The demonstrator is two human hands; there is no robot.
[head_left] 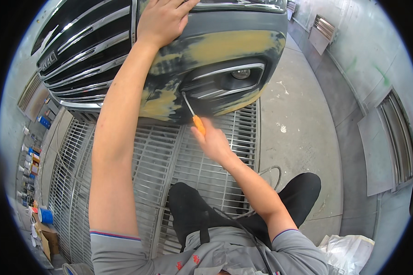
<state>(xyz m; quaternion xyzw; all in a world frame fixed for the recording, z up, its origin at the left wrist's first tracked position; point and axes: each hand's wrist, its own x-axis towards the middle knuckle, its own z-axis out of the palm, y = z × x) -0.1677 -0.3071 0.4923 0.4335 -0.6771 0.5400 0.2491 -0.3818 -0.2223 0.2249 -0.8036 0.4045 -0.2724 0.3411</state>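
My right hand (214, 140) grips a screwdriver (198, 123) by its orange handle. Its metal shaft points up and left, and the tip meets the bumper at the lower left corner of the fog light surround (225, 94). The car's front bumper (211, 23) is dark grey with sanded patches of yellowish filler. My left hand (162, 24) lies with fingers stretched out on the bumper's upper part, beside the grille (85, 48). Its fingertips are partly cut off by the frame's top edge. A round fog light (241, 74) sits inside the chrome-trimmed surround.
Metal floor grating (147, 160) lies beneath the car and me, with concrete floor (303, 151) to the right. A hose or cable (273, 172) loops near my right knee. Cans and bottles (32, 162) line the left wall. Crumpled plastic sheeting (346, 252) lies at lower right.
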